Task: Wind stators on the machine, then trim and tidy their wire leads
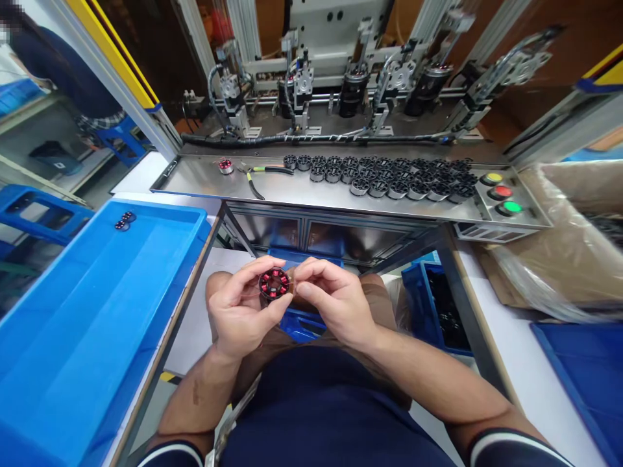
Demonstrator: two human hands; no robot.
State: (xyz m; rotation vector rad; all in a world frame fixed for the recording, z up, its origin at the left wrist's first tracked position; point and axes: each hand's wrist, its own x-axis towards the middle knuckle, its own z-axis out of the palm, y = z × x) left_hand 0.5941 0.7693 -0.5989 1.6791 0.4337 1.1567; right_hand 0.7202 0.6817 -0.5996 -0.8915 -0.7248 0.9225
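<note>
My left hand point(243, 311) holds a round black motor core with red windings point(275, 283) between thumb and fingers, its open face turned up toward me. Close against its right edge is my right hand point(333, 298), thumb and fingertips pinched together. Thin wire seems to run at those fingertips, but it is too small to make out clearly. Both hands are above my lap, in front of the metal bench. One similar wound core point(226, 167) stands on the steel ledge, left of pliers with black and yellow-green handles point(256, 181).
Rows of black cores point(379, 175) stand on the steel ledge point(195, 175), beside yellow, red and green buttons point(511, 207). Machine fixtures rise behind. At left is a blue tray point(97, 292) with small parts; at right, a plastic-lined box point(549, 259) and blue bin point(428, 305).
</note>
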